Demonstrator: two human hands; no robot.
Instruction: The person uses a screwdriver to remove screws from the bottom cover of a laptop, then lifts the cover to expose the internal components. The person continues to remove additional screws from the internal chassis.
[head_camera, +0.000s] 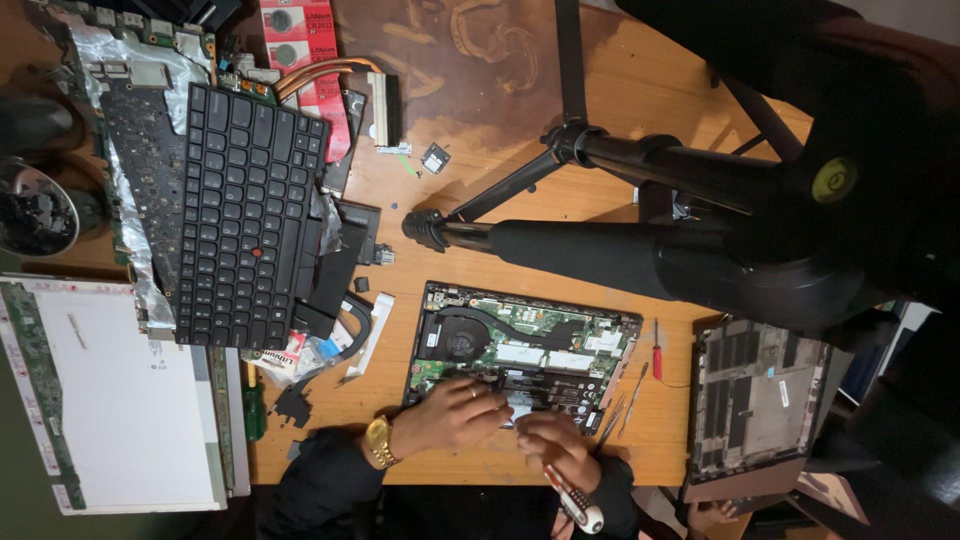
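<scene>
Wooden counter (520, 120) is showing worn, matt patches; keyboard (250, 215) plastic is appearing matt black; wristwatch (379, 441) is gleaming gold metal.

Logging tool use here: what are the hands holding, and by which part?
The right hand grips a white-and-red-handled screwdriver by its handle. The left hand rests on the opened laptop; whether it holds anything cannot be told.

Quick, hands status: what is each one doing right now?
Left hand: fingers curled on the open laptop board; grip cannot be told.
Right hand: closed on a screwdriver.
</scene>
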